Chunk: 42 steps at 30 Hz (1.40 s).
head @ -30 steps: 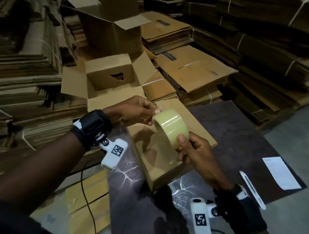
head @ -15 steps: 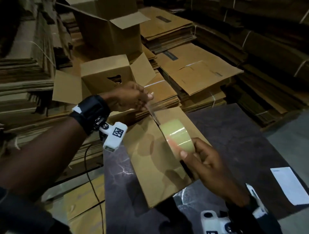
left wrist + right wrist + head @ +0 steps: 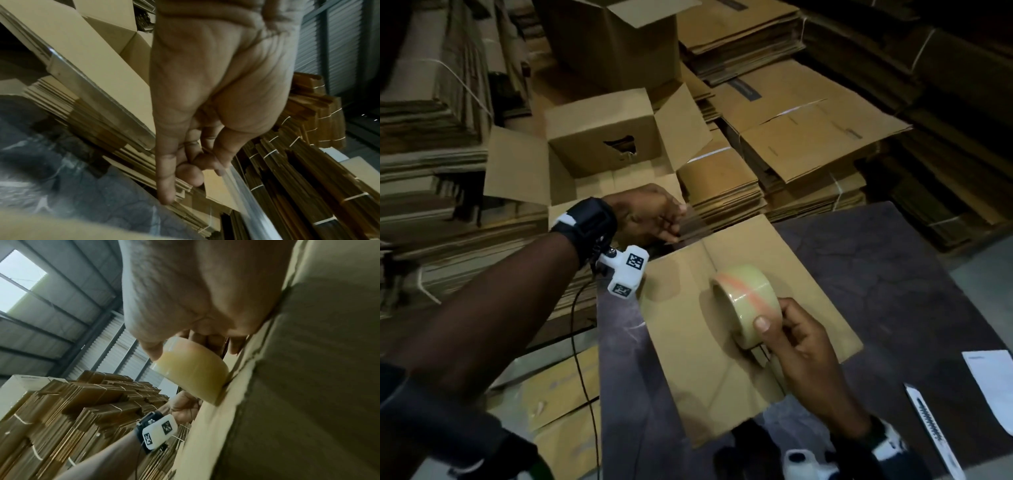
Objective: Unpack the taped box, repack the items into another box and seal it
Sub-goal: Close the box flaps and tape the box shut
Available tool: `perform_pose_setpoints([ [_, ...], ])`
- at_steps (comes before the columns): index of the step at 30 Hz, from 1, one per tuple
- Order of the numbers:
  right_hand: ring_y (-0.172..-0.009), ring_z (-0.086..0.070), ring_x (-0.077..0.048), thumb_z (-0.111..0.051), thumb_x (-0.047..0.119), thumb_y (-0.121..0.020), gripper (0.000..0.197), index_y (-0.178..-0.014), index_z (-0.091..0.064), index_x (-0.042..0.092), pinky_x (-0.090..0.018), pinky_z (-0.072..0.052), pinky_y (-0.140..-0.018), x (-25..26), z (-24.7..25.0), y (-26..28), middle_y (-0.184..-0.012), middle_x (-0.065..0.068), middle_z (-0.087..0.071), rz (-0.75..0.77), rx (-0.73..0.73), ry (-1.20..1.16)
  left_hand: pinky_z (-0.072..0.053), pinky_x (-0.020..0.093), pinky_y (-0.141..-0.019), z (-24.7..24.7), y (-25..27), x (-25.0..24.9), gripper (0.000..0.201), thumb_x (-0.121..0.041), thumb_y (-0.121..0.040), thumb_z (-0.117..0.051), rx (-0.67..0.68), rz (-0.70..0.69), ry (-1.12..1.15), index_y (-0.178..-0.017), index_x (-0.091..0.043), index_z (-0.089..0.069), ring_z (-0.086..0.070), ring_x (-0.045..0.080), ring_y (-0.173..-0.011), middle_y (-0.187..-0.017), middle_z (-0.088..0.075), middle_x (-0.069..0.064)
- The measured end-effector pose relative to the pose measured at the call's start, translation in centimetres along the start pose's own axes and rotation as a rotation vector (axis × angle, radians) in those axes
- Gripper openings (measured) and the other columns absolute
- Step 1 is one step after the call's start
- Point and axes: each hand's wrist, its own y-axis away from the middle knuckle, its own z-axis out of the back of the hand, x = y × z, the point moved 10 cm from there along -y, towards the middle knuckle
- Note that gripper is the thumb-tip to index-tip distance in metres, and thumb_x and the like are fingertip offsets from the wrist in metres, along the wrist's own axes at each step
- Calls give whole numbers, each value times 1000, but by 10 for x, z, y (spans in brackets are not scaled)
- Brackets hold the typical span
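Stacks of flattened cardboard (image 3: pixel 808 144) fill the floor on every side, tied in bundles; corrugated metal walls show behind them in the wrist views. Dark table (image 3: pixel 893 291) in front, carrying a closed box (image 3: pixel 705 342) with its flaps meeting in a seam that runs away from the person. Beyond the table, an opened box (image 3: pixel 599 137) with a torn hole in one flap, flaps splayed, and a taller open box (image 3: pixel 619 44) behind it.

Left hand (image 3: pixel 647 214) reaches out over the far edge of the closed box, fingertips (image 3: pixel 220 168) pinching the loose end of clear tape — the strip (image 3: pixel 246 194) stretches taut from them. Right hand (image 3: pixel 801 346) grips the tape roll (image 3: pixel 746 305) near the middle of the box top, thumb on its outer face, roll standing on edge just above the cardboard, its axis lying across the seam.

White paper (image 3: pixel 989 387) and a white cutter (image 3: pixel 931 428) lie on the table to the right.
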Motion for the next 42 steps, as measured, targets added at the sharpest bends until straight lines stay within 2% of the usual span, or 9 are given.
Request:
perform_pose_setpoints([
  [9,-66,-60,-7,-63,53,-85,23,-100,-71,38,-22,-49,-59,13,-1,-14,-75,2,-68,44,-33,30,-41,24,-52,-20,-18,32,34,-13,-106,-40,116,105,-158,-73,-12,-51,-46,16,-57,-67,-48,8],
  [15,-65,-62,-6,-65,50,-83,21,-101,-71,40,-20,-50,-59,11,0,-13,-79,-3,-71,33,-28,24,-51,29,-66,-33,-22,41,24,-11,-103,-46,193,141,-343,-87,-9,-64,-56,20,-73,-79,-60,5],
  [20,-62,-58,-5,-62,57,-82,26,-99,-69,39,-20,-48,-56,3,4,-12,-75,1,-68,38,-63,44,-48,43,-105,-48,-20,54,35,-25,-102,-50,299,170,-621,-137,-19,-53,-56,23,-122,-134,-57,-2],
  [23,-61,-57,-3,-62,67,-81,35,-99,-67,38,-20,-47,-55,-3,5,-12,-74,3,-67,45,-87,66,-48,36,-78,-31,-28,47,16,-28,-97,-50,182,130,-784,-93,-14,-57,-54,25,-84,-92,-58,7],
  [29,-55,-52,2,-62,63,-82,23,-81,-65,40,-15,-42,-52,-5,4,-13,-62,11,-60,35,-76,58,-33,22,-55,-38,-17,3,59,-56,-100,-43,54,-55,-595,-52,-21,-39,-32,8,-43,-44,-36,-9],
  [31,-56,-52,2,-59,76,-81,39,-77,-63,38,-17,-42,-52,-8,4,-12,-62,10,-60,19,-69,69,-42,21,-67,-46,-9,10,61,-62,-99,-32,101,-42,-647,-64,-19,-57,-52,5,-57,-60,-58,-10],
  [34,-60,-55,-8,-57,81,-80,57,-80,-63,24,-28,-45,-54,-11,3,-12,-67,-7,-61,8,-63,91,-32,3,-89,-54,8,10,56,-55,-105,-24,81,-170,-776,-142,-24,-51,-42,-5,-111,-127,-50,-18],
  [36,-58,-51,-8,-57,78,-81,59,-78,-59,19,-28,-43,-53,-7,2,-12,-63,-5,-56,10,-72,106,-25,-5,-81,-58,18,5,53,-48,-107,-22,56,-222,-788,-151,-23,-39,-32,-11,-110,-129,-41,-18],
  [42,-51,-46,-1,-57,62,-84,36,-62,-57,34,-17,-37,-51,12,17,7,-53,13,-51,21,-143,223,-17,27,-113,-55,12,24,76,-67,-98,-15,65,-101,-770,-152,-18,-37,-31,13,-144,-156,-37,-4],
])
